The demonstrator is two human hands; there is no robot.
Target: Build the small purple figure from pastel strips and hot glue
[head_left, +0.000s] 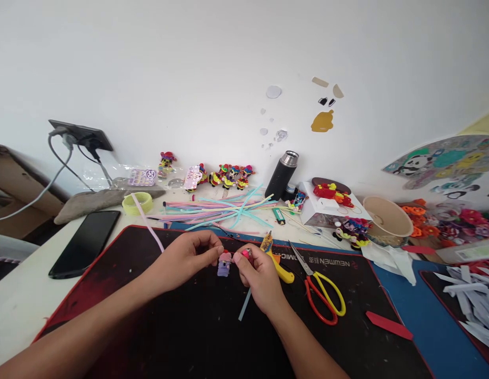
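While both hands work close together at centre of frame, one small purple-and-pink fuzzy figure (223, 267) sits between them. Left hand (191, 258): thumb and forefinger tips together beside figure; cannot tell whether anything thin is pinched. Right hand (259, 273): fingers clamped on one small pink-and-dark piece (247, 253); one pale-blue narrow strip (245, 305) juts below. Right of centre: one yellow glue gun (282, 271), one pair of red-and-yellow-handled scissors (310, 272). Left: one black phone (86, 245).

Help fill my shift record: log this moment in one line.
left hand: beside small purple figure; right hand: holding small pink piece; scissors: on black mat
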